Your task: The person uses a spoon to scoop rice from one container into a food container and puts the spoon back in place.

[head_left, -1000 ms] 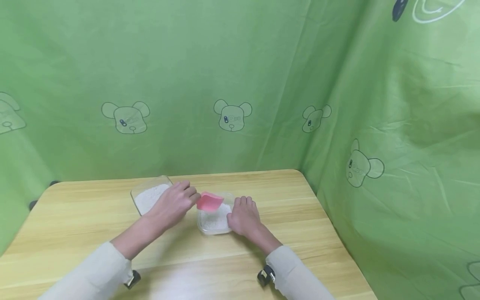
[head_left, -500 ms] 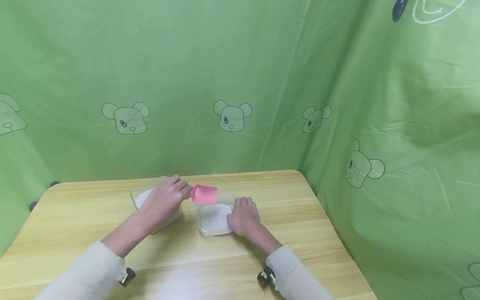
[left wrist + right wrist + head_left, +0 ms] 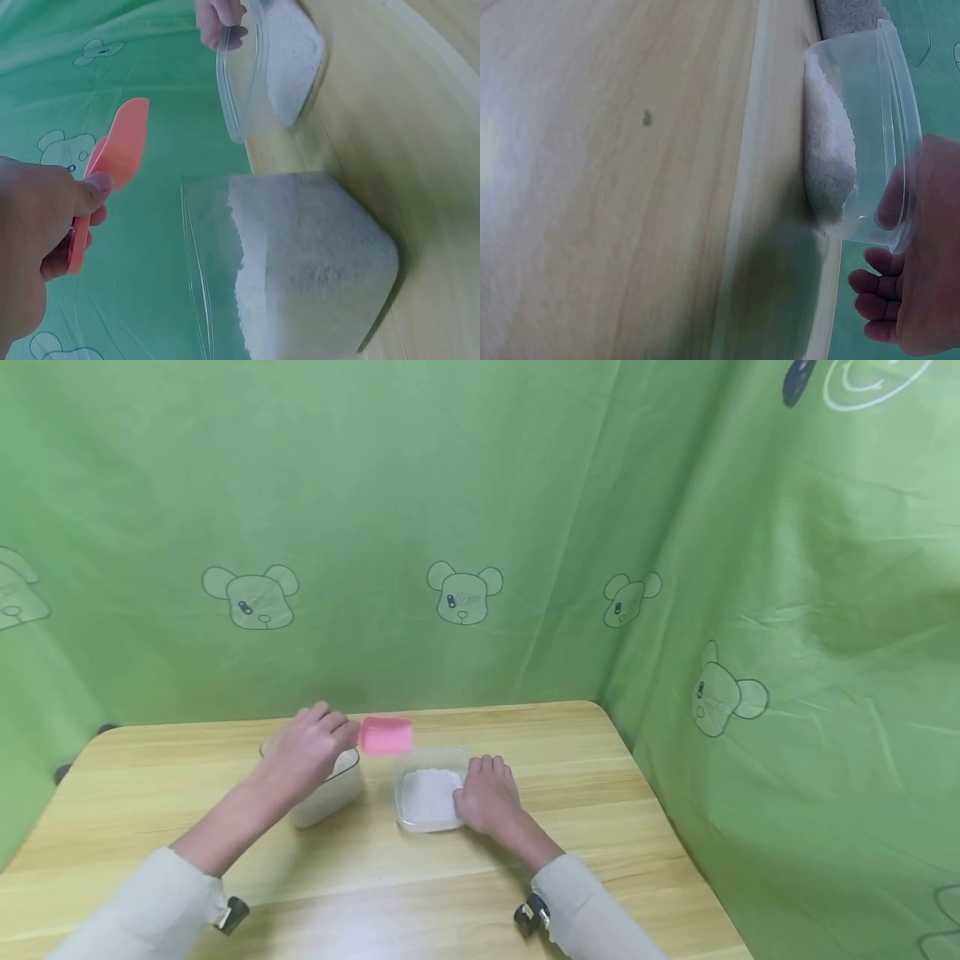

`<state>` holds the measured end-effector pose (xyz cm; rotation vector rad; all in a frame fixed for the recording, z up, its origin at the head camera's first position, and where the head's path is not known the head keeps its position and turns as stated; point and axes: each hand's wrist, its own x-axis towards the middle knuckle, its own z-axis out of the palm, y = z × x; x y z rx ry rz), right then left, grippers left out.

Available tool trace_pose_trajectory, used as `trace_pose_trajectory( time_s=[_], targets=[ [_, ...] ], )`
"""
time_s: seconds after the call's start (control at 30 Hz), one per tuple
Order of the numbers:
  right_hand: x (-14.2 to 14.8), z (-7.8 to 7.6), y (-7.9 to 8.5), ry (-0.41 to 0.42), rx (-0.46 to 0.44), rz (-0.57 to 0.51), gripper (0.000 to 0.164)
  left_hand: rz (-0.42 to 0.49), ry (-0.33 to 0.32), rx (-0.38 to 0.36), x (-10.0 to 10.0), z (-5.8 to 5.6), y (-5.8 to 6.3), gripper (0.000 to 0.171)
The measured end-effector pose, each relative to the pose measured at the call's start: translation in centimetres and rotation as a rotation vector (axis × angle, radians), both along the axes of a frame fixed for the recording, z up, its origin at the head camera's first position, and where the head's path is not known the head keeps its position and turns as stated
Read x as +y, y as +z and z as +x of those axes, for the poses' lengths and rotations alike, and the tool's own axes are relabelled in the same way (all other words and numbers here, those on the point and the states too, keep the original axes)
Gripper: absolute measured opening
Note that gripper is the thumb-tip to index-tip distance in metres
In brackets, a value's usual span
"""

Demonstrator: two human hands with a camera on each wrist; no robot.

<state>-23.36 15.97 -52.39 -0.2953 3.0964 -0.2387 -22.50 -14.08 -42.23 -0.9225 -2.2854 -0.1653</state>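
Note:
My left hand (image 3: 307, 752) pinches the handle of a pink scoop (image 3: 386, 736), raised over the right edge of a deep clear bin (image 3: 330, 797). In the left wrist view the scoop (image 3: 126, 142) is tilted, its bowl toward the bin (image 3: 322, 255), which holds white grains. To the right stands a smaller clear plastic container (image 3: 431, 797) with white grains at its bottom. Its right rim is gripped by my right hand (image 3: 491, 793), thumb inside the wall, as the right wrist view shows with the container (image 3: 862, 97). Part of the bin is hidden behind my left hand.
Both containers stand on a wooden table (image 3: 420, 893) toward its far edge. A green curtain (image 3: 360, 485) with bear-head prints hangs behind and along the right side. Dark wrist cameras show at both sleeves.
My left hand has moved left and up with the scoop, from over the smaller container toward the bin. The scoop has turned more level. My right hand stays on the rim.

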Motion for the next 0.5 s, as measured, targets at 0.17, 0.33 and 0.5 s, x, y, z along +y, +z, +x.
trace_pose_trajectory(
  time_s=[0.17, 0.33, 0.5],
  targets=[
    [-0.1, 0.1, 0.0, 0.001, -0.008, -0.007, 0.035, 0.003, 0.014, -0.007, -1.1, 0.0, 0.0, 0.022],
    [0.0, 0.1, 0.1, 0.005, -0.003, -0.002, 0.033, 0.018, 0.024, 0.001, -2.1, 0.0, 0.0, 0.023],
    [0.1, 0.0, 0.1, 0.009, -0.004, 0.007, 0.032, 0.03, 0.033, 0.012, -2.9, 0.1, 0.1, 0.026]
  ],
)
